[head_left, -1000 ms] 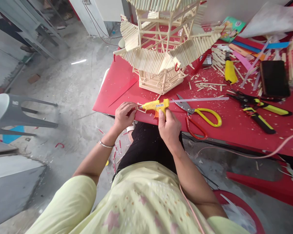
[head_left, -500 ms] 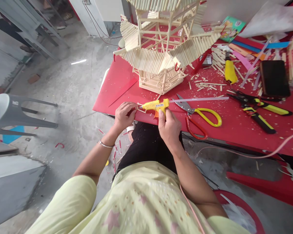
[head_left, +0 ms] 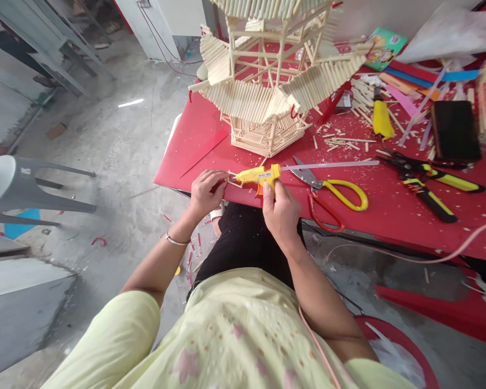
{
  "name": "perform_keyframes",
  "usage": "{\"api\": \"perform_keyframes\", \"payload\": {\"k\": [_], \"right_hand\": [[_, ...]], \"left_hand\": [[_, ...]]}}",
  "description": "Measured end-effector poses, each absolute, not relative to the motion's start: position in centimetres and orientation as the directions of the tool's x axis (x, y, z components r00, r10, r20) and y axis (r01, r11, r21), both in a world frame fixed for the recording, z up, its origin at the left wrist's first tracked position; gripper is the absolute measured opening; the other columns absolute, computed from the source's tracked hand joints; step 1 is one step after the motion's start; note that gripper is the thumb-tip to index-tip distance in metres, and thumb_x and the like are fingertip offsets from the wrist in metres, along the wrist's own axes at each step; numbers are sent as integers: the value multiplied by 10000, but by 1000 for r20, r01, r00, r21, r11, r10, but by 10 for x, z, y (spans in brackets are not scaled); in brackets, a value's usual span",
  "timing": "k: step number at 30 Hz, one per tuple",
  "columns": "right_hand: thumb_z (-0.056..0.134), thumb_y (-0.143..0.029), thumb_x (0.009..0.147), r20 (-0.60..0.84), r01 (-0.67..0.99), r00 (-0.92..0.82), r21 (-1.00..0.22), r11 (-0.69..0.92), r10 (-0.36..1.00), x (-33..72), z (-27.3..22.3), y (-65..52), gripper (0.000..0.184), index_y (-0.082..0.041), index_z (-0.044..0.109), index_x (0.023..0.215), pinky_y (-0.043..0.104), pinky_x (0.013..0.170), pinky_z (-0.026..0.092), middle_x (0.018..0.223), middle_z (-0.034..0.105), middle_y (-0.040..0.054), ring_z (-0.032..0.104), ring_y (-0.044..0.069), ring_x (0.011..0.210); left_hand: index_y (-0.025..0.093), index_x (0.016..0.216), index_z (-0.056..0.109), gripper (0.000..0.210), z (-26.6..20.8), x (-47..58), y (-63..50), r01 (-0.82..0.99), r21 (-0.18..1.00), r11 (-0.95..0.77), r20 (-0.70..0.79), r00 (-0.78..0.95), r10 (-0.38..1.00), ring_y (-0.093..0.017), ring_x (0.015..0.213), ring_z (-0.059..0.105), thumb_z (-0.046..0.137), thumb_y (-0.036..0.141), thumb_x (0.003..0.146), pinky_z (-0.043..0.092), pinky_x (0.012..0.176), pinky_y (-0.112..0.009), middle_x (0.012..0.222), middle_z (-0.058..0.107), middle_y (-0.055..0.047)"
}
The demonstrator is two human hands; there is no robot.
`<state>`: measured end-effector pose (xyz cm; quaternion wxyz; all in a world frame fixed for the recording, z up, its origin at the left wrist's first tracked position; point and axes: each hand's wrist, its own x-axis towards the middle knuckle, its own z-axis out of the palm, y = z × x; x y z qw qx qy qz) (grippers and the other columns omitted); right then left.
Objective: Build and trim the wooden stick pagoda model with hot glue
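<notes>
My right hand point(head_left: 281, 208) is closed round the handle of a yellow glue gun point(head_left: 257, 175). A long clear glue stick point(head_left: 332, 165) sticks out of its back end. The nozzle points left, right by the fingertips of my left hand point(head_left: 208, 190). Those fingers pinch thin wooden sticks point(head_left: 235, 184), whose shape is mostly hidden by the hand and the gun. Beyond both hands stands a tiered pagoda model point(head_left: 267, 102) built of wooden sticks, on the red table point(head_left: 202, 151).
Scissors point(head_left: 328, 189) with one yellow and one red handle lie right of my hand. Farther right are pliers point(head_left: 425, 181), a phone point(head_left: 457, 131), a yellow-handled tool point(head_left: 382, 116) and scattered stick pieces point(head_left: 348, 141). A grey stool point(head_left: 28, 173) stands on the left.
</notes>
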<state>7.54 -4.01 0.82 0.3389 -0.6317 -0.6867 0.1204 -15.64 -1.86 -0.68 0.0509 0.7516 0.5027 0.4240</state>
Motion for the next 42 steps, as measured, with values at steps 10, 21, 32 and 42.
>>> {"api": "perform_keyframes", "payload": {"k": [10,21,32,42], "right_hand": [[316,-542,1119,312,783,27,-598,174,950,75,8,-40,598,-116,724,1214,311,696,443,1029,800,181,737,249,858],[310,-547,1120,309,781,29,-601,171,951,76,8,-40,601,-120,721,1223,310,692,439,1023,797,179,736,247,851],[311,-538,1124,338,797,28,-576,183,941,75,7,-40,600,-113,726,1210,307,686,432,1033,804,175,744,249,852],[326,-535,1123,309,782,31,-599,169,951,75,8,-41,588,-109,717,1230,312,706,446,1058,798,193,751,257,878]], "left_hand": [[217,1049,740,166,-8,-157,-18,731,506,-457,557,128,820,-220,1003,753,588,271,1010,607,939,-394,1046,806,-78],[213,1039,740,171,-6,-156,-19,737,499,-455,557,130,820,-222,1002,754,583,277,1012,608,931,-390,1042,804,-81],[215,1038,742,162,-7,-156,-18,726,509,-463,561,128,818,-222,1006,754,590,259,1003,605,937,-391,1046,805,-77],[213,1039,744,171,-6,-156,-19,736,504,-452,555,125,823,-220,1012,756,585,272,1012,607,937,-389,1049,806,-81]]}}
